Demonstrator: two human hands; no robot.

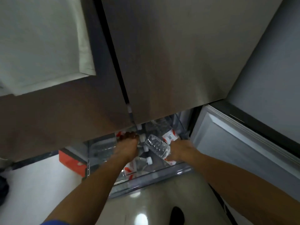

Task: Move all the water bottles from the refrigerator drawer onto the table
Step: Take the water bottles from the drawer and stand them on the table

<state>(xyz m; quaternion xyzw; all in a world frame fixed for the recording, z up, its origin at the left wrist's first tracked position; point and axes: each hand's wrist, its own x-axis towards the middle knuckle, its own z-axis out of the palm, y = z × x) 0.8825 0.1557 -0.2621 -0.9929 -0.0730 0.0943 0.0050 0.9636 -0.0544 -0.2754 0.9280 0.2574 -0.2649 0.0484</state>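
Both bare forearms reach down over the glossy floor point(155, 203) into the clear refrigerator drawer point(146, 177), which stands pulled out. The right hand point(180, 151) is wrapped around a clear water bottle point(156, 147), held tilted just above the others, while the left hand point(128, 146) reaches deeper with fingers curled over another bottle; its grasp is too blurred to tell. More red-and-white labelled bottles point(169, 135) lie in the drawer beneath the grey refrigerator doors point(162, 62).
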